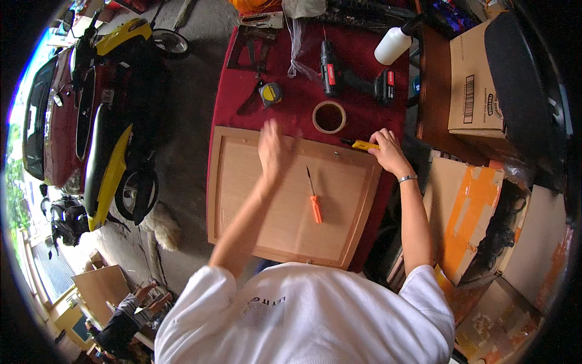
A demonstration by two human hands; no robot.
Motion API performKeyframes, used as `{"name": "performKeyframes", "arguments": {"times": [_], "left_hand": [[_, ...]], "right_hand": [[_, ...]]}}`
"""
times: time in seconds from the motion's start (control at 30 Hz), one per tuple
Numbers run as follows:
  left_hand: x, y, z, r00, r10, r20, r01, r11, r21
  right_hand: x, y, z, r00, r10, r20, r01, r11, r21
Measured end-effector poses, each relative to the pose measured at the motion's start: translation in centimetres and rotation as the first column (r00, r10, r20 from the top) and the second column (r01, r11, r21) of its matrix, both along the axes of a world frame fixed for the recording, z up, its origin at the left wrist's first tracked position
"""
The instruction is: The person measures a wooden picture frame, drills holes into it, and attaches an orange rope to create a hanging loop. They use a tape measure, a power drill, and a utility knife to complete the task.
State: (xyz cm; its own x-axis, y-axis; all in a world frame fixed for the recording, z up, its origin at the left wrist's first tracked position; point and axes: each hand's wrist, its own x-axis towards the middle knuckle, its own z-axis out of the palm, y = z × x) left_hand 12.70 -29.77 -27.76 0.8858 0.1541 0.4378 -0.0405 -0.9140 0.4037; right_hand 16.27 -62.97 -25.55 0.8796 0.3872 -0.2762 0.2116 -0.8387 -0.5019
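Note:
A wooden framed panel (273, 206) lies flat on a red-covered table (291, 112) in front of me. My right hand (390, 155) is closed on a yellow utility knife (364, 145) at the panel's far right corner. Over the panel's far edge hovers my left hand (276, 148), smeared by motion, so its fingers cannot be read. An orange-handled screwdriver (316, 209) rests on the panel between my forearms. Just beyond the panel's far edge sits a roll of tape (329, 117), and a yellow and grey tape measure (270, 93) lies left of it.
A black and red cordless drill (329, 70) and a white bottle (393, 45) occupy the table's far side. Cardboard boxes (467, 212) crowd the right. On the left are a yellow and black motorcycle (112, 176) and a dark red car (60, 115).

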Motion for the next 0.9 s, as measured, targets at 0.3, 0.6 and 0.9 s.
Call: {"name": "performKeyframes", "arguments": {"times": [0.3, 0.6, 0.9], "left_hand": [[-16.3, -7.2, 1.5, 0.615, -0.168, -0.770, -0.180, 0.921, -0.345], [-2.5, -3.2, 3.5, 0.869, -0.078, -0.489, -0.105, 0.936, -0.337], [8.9, -1.3, 4.4, 0.910, -0.134, -0.391, 0.014, 0.956, -0.295]], "right_hand": [[10.1, 5.5, 2.2, 0.894, -0.299, 0.334, 0.196, 0.931, 0.309], [19.9, 8.4, -1.1, 0.775, -0.298, 0.557, 0.319, 0.946, 0.061], [-1.6, 9.2, 2.2, 0.901, -0.375, 0.217, 0.266, 0.874, 0.407]]}}
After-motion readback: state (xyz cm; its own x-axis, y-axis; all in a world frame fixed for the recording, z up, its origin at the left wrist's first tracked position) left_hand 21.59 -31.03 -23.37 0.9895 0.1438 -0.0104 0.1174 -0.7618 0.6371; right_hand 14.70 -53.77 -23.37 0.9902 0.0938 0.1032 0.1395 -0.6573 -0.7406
